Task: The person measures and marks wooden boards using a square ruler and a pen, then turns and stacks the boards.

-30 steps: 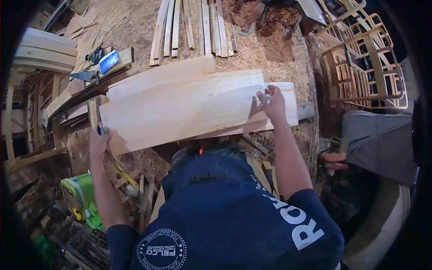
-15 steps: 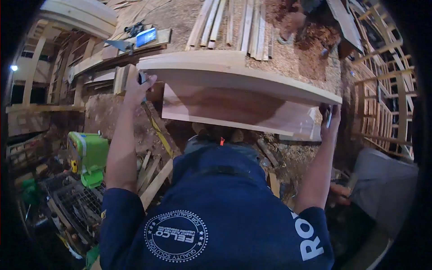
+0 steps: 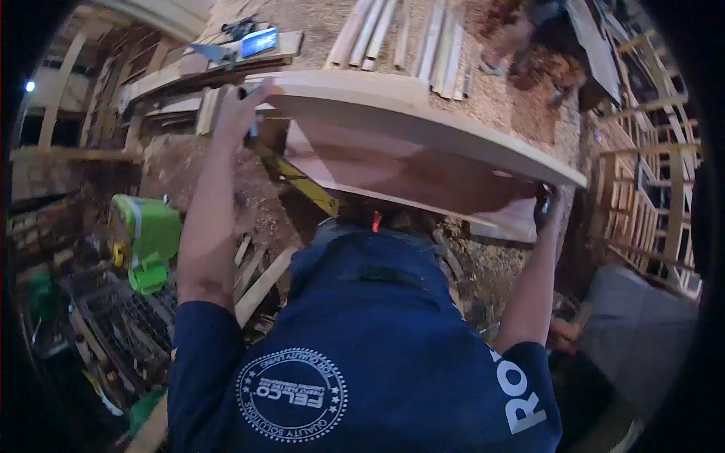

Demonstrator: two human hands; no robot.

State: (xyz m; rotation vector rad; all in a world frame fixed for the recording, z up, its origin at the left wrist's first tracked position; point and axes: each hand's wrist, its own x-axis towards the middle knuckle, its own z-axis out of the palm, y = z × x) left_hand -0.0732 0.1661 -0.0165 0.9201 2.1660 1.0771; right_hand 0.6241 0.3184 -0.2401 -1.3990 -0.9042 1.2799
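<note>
Workshop surroundings, wide-angle view with darkened margins. Upper left: upright timber posts [image 3: 62,94] rise above a horizontal rail [image 3: 75,154]; a small bluish-white light [image 3: 30,86] shines at the far left against a dim background. Upper centre to upper right: a brown surface strewn with pale sawdust [image 3: 489,94]. Right: open wooden frameworks [image 3: 674,185] of slats and crosspieces. Lower right: a grey cover [image 3: 638,325], draped, beside deep shadow. Lower left: dark wire grating [image 3: 124,306] amid scattered scrap wood [image 3: 264,285], its finer detail indistinct.
</note>
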